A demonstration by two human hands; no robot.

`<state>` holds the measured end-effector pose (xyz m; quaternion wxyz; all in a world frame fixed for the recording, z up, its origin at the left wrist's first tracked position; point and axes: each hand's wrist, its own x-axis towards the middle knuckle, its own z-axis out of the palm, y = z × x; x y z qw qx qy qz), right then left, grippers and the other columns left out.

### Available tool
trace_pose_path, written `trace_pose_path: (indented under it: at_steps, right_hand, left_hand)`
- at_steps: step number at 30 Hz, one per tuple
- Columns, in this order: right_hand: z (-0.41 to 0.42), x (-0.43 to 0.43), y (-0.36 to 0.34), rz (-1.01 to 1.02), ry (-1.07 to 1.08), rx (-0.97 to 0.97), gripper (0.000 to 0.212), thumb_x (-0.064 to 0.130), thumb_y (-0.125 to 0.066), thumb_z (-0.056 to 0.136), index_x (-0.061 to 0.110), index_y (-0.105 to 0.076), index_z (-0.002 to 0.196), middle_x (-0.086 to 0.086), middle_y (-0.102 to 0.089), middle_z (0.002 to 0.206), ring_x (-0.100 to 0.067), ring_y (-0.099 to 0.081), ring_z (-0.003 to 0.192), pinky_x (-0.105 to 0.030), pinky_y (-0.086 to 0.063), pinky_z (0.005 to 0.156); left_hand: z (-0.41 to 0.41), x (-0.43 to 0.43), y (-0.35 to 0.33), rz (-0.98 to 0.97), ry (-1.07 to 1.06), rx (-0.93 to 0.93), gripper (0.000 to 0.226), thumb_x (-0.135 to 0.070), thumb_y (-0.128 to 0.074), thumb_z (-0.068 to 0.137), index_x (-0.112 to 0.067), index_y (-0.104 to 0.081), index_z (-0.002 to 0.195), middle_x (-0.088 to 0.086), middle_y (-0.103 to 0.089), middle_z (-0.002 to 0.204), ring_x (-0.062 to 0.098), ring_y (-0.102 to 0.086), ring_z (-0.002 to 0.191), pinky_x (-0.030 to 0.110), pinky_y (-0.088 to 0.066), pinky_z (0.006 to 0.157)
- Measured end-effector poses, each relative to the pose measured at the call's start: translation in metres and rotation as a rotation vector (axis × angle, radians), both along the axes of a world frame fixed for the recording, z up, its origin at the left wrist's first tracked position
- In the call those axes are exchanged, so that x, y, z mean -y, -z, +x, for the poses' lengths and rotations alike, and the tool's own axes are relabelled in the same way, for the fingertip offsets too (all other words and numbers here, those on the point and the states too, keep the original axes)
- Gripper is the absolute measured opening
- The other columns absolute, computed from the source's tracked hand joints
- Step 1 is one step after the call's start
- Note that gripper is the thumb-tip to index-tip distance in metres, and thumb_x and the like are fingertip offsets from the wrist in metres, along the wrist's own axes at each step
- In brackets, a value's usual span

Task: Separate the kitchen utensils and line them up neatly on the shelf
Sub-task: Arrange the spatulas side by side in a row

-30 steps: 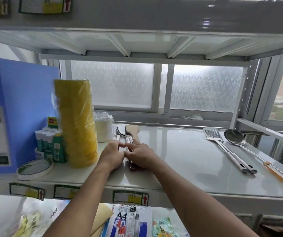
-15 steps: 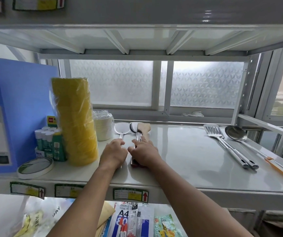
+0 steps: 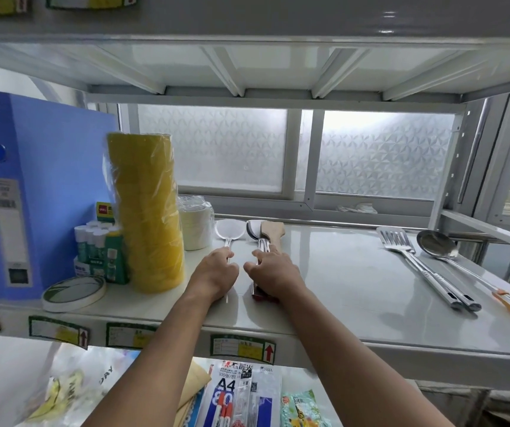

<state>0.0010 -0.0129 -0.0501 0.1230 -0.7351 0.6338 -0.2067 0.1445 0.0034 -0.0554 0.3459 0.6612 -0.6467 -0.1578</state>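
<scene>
The left hand (image 3: 215, 271) pinches the skimmer (image 3: 230, 230) handle; the right hand (image 3: 273, 272) fingers (image 3: 261, 257) curl over the spoon (image 3: 253, 230) handle. The steel is probably stiff, light and slippery.

On the white shelf (image 3: 339, 288), a mesh skimmer (image 3: 230, 232) is laid flat near the left, its thin handle gripped by the left hand (image 3: 215, 274). Just beside it, a metal spoon (image 3: 253, 231) and a wooden spatula (image 3: 272, 232) are bunched together, handles held by the right hand (image 3: 273, 272). Way off right, a slotted steel turner (image 3: 395, 240) and an orange-handled ladle (image 3: 436, 243) are laid side by side at an angle.
</scene>
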Motion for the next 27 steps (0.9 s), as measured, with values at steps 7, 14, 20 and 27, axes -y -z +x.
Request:
trace_pose_path:
  at_steps: [7,14,20,27]
  right_hand:
    - [-0.006,0.000,0.002,0.002,0.018,0.003,0.063,0.047,-0.043,0.090,0.029,-0.044,0.150,-0.003,-0.032,0.161,-0.031,-0.033,0.142,-0.046,-0.029,0.112]
    - [-0.009,0.004,0.002,0.008,-0.008,-0.006,0.064,0.048,-0.044,0.090,0.028,-0.044,0.151,-0.003,-0.033,0.160,-0.031,-0.034,0.141,-0.046,-0.031,0.112]
    - [-0.014,0.007,0.000,0.027,-0.055,0.050,0.066,0.047,-0.048,0.087,0.026,-0.047,0.149,-0.004,-0.031,0.162,-0.031,-0.033,0.144,-0.045,-0.032,0.116]
    - [-0.012,0.008,0.000,0.022,-0.052,0.061,0.065,0.047,-0.049,0.086,0.025,-0.050,0.147,-0.003,-0.037,0.158,-0.031,-0.039,0.140,-0.046,-0.035,0.113]
  left_hand:
    - [0.000,-0.002,0.001,0.013,-0.006,0.014,0.053,-0.017,-0.047,0.095,-0.012,-0.050,0.147,0.007,-0.049,0.154,0.026,-0.045,0.141,0.034,-0.033,0.114]
    - [-0.002,-0.005,-0.002,0.017,0.003,0.017,0.054,-0.020,-0.048,0.095,-0.011,-0.048,0.148,0.006,-0.045,0.157,0.025,-0.043,0.143,0.033,-0.032,0.115]
    - [-0.002,-0.006,-0.002,0.021,0.001,0.020,0.053,-0.020,-0.046,0.096,-0.012,-0.048,0.148,0.005,-0.044,0.158,0.024,-0.042,0.143,0.035,-0.032,0.116]
    - [-0.003,-0.007,-0.005,0.029,0.000,0.009,0.053,-0.020,-0.046,0.095,-0.012,-0.049,0.148,0.008,-0.047,0.156,0.025,-0.044,0.142,0.035,-0.033,0.115]
